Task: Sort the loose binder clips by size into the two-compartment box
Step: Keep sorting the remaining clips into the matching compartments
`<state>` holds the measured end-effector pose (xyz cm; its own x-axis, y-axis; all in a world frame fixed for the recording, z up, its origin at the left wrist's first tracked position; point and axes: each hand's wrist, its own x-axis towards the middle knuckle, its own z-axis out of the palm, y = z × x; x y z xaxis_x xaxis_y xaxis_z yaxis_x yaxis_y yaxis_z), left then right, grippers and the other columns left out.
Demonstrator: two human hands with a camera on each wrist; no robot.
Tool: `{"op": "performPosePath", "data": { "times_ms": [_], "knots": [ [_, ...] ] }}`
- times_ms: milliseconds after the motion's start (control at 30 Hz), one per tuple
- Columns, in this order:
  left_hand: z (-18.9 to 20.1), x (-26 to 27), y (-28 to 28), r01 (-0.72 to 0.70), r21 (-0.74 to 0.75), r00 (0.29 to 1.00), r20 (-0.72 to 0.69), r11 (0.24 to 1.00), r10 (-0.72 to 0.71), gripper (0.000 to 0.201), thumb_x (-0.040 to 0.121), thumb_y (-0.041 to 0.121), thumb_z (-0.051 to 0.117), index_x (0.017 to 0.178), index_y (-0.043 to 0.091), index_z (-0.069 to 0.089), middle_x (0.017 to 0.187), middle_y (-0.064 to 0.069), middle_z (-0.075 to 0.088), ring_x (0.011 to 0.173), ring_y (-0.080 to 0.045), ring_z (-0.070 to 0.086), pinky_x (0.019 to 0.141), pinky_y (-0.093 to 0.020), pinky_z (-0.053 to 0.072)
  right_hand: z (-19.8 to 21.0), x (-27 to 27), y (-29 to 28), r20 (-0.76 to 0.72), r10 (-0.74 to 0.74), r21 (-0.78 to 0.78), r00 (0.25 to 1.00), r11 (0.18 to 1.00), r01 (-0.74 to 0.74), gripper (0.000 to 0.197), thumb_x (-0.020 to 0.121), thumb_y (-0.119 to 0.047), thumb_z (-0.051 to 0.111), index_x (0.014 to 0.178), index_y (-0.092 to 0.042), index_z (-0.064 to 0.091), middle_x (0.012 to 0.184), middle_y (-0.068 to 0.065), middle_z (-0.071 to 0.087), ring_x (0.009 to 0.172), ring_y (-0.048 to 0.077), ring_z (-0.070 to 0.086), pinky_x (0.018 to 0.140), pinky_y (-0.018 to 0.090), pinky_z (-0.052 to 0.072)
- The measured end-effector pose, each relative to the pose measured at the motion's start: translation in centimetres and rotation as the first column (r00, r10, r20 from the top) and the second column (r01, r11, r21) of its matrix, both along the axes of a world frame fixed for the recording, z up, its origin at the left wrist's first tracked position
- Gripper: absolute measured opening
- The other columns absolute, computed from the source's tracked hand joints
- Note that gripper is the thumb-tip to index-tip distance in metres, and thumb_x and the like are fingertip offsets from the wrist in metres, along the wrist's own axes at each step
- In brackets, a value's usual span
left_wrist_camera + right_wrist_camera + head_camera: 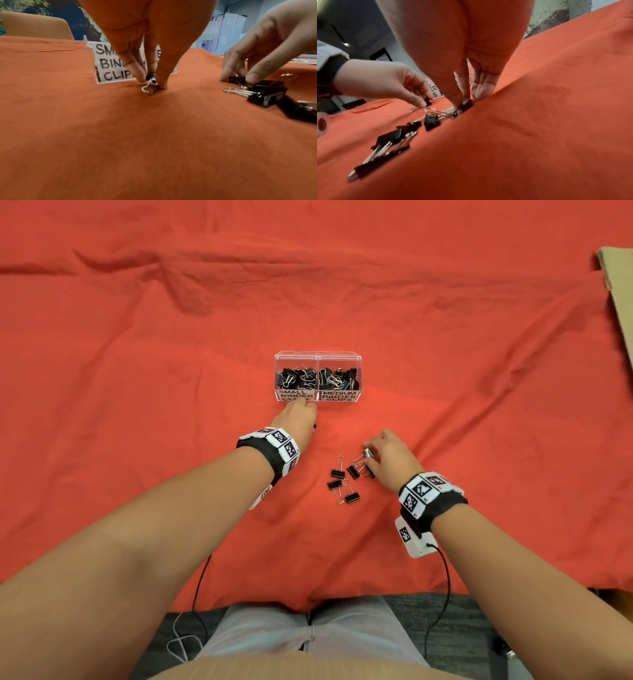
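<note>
A red cloth [171,354] covers the counter in front of me, wrinkled towards the far edge. On it, straight ahead, sits the clear two-compartment box [318,358], its labelled fronts facing me so I can read where each size goes: "small binder clips" on the left, "medium binder clips" on the right. Both compartments already hold many black clips.

My left hand [297,419] reaches towards the small side, just short of the box. Its thumb and fingers [135,70] are pinched together on a small binder clip [150,79], whose wire handle touches the cloth; I judge I am lifting it for the left compartment.

My right hand [390,460] is lowered over the loose binder clips [344,479], a handful of larger ones lying close together near me, right of centre. Its fingertips are closed on one black clip [467,103] at the edge of that group, most likely bound for the medium side.
</note>
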<state>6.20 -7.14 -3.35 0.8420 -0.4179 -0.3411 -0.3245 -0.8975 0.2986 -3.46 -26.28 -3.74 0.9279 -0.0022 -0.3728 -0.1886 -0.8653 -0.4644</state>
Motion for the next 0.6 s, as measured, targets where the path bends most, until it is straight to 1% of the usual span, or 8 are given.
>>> {"op": "performPosePath", "data": {
  "times_ms": [33,100,200,267,333,433,533,600],
  "knots": [
    [0.6,0.0,-0.1,0.015,-0.023,1.000,-0.006,1.000,-0.015,0.020,0.088,0.007,0.059,0.108,0.004,0.056,0.115,-0.014,0.054,0.106,-0.033,0.054,0.088,-0.045,0.050,-0.1,-0.1,0.1,0.009,-0.019,0.013,1.000,1.000,0.019,0.027,0.085,-0.010,0.062,0.112,-0.007,0.061,0.108,0.011,0.052,0.095,0.024,0.055,0.093,0.031,0.041],
    [1.7,0.4,-0.5,0.054,-0.128,0.998,0.033,0.990,-0.050,0.012,0.088,0.008,0.058,0.100,0.011,0.058,0.110,-0.009,0.058,0.102,-0.028,0.057,0.086,-0.038,0.049,0.0,-0.2,0.3,0.020,-0.083,0.063,0.996,0.995,0.082,0.020,0.081,-0.008,0.065,0.101,-0.008,0.061,0.096,0.006,0.053,0.082,0.020,0.052,0.085,0.033,0.045],
    [3.8,1.8,-1.8,0.087,-0.277,0.992,0.107,0.957,-0.059,0.010,0.090,0.010,0.055,0.100,0.012,0.058,0.105,-0.005,0.056,0.094,-0.021,0.055,0.083,-0.033,0.046,0.3,0.2,0.7,-0.034,-0.158,0.137,0.987,0.977,0.161,0.015,0.079,-0.006,0.068,0.090,-0.011,0.059,0.076,-0.003,0.051,0.069,0.015,0.048,0.069,0.028,0.043],
    [4.9,3.3,-2.9,0.030,-0.370,0.992,0.127,0.929,0.018,0.011,0.090,0.009,0.055,0.100,0.012,0.059,0.103,-0.004,0.055,0.089,-0.019,0.054,0.082,-0.032,0.046,0.8,0.8,1.0,-0.043,-0.165,0.181,0.985,0.969,0.170,0.015,0.079,-0.006,0.068,0.087,-0.014,0.058,0.072,-0.003,0.050,0.064,0.014,0.048,0.065,0.027,0.041],
    [5.4,4.7,-3.7,-0.056,-0.410,0.987,0.113,0.910,0.112,0.011,0.089,0.005,0.055,0.096,0.012,0.061,0.101,-0.004,0.054,0.087,-0.017,0.052,0.084,-0.031,0.049,1.7,1.9,1.1,0.001,-0.203,0.231,0.979,0.953,0.197,0.015,0.079,-0.007,0.068,0.085,-0.016,0.057,0.075,0.000,0.053,0.065,0.013,0.048,0.065,0.027,0.043],
    [4.9,6.0,-4.2,-0.131,-0.344,0.983,0.074,0.930,0.166,0.018,0.089,0.001,0.051,0.099,0.011,0.063,0.106,-0.007,0.058,0.092,-0.020,0.054,0.089,-0.033,0.049,3.5,4.4,0.8,0.080,-0.276,0.282,0.958,0.928,0.243,0.013,0.081,-0.009,0.066,0.087,-0.017,0.058,0.080,-0.001,0.055,0.068,0.011,0.049,0.066,0.023,0.042],
    [4.0,6.0,-4.5,-0.059,-0.200,0.997,0.029,0.978,0.066,0.029,0.091,0.003,0.048,0.111,0.014,0.065,0.118,-0.009,0.064,0.109,-0.026,0.059,0.095,-0.035,0.048,5.5,7.2,0.3,0.148,-0.288,0.276,0.946,0.931,0.240,0.012,0.083,-0.007,0.063,0.089,-0.016,0.059,0.080,-0.003,0.055,0.067,0.008,0.049,0.066,0.023,0.044],
    [3.6,5.8,-4.5,0.000,-0.150,0.999,0.038,0.989,0.005,0.035,0.090,0.004,0.046,0.117,0.015,0.064,0.122,-0.010,0.063,0.118,-0.028,0.053,0.102,-0.039,0.044,6.3,9.0,0.3,0.207,-0.274,0.218,0.939,0.949,0.229,0.012,0.082,-0.005,0.060,0.090,-0.013,0.061,0.081,0.000,0.057,0.071,0.013,0.052,0.070,0.028,0.047]
  ]
}}
